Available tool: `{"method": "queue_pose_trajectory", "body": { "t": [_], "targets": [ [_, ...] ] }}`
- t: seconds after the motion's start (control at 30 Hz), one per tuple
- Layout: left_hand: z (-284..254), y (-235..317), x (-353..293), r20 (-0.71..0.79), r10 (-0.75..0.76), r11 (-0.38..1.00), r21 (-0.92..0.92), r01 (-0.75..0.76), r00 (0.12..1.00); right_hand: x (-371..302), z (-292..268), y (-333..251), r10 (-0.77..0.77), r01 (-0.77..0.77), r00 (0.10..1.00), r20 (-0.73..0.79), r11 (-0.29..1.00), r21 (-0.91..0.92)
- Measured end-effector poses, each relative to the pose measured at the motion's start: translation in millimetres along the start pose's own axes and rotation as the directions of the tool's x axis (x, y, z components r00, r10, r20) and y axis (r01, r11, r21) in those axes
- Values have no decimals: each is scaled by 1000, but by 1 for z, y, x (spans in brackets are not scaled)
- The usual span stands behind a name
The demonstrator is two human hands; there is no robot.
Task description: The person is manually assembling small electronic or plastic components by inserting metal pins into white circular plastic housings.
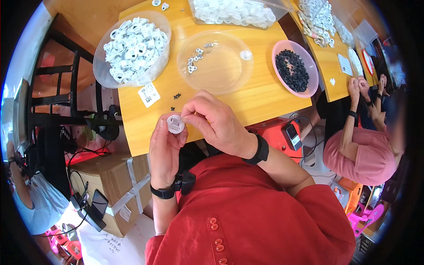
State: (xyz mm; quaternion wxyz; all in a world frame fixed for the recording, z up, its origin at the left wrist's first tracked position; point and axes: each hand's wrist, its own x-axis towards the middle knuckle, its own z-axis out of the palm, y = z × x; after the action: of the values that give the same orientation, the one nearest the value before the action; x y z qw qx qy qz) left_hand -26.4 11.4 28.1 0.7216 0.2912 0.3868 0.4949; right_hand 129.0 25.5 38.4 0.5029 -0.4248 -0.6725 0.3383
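Note:
A small round white plastic part [176, 124] with a recessed middle is held up in my left hand [165, 148], its thumb and fingers around the rim. My right hand [216, 123] pinches at the part's right edge with thumb and forefinger; whatever tiny piece may sit between those fingertips is hidden. Both hands are over the table's near edge. Just beyond them lie two little black pieces [177, 96] and a white printed label [149, 94]. A shallow clear round tray [229, 84] with several small metal pieces [194, 58] stands farther back.
A clear tub [101, 77] heaped with white parts stands back left, a clear bin [234, 13] of white rings at the far edge. A pink bowl [311, 66] holds black pieces. Co-workers [362, 150] sit at right; a cardboard box [104, 185] stands left below the table [269, 101].

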Motion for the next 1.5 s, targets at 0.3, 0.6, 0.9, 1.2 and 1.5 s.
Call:
{"method": "queue_pose_trajectory", "body": {
  "t": [0.3,0.6,0.9,1.2,1.5],
  "targets": [
    [-5,-3,-1,-22,-37,999,36,38,999,-5,6,4,-76,76,995,65,997,13],
    [-2,-5,-3,-46,-16,990,137,23,999,-5,3,10,-165,164,979,119,986,18],
    [0,-7,-5,-49,-8,983,183,17,999,-11,2,9,-167,170,975,146,985,-6],
    [2,-11,-3,-56,-14,982,186,24,998,-20,-2,0,-172,189,980,102,964,-187],
    [4,-15,1,-93,-18,981,192,35,995,-25,1,2,-84,92,995,59,985,-149]
  ]
}}
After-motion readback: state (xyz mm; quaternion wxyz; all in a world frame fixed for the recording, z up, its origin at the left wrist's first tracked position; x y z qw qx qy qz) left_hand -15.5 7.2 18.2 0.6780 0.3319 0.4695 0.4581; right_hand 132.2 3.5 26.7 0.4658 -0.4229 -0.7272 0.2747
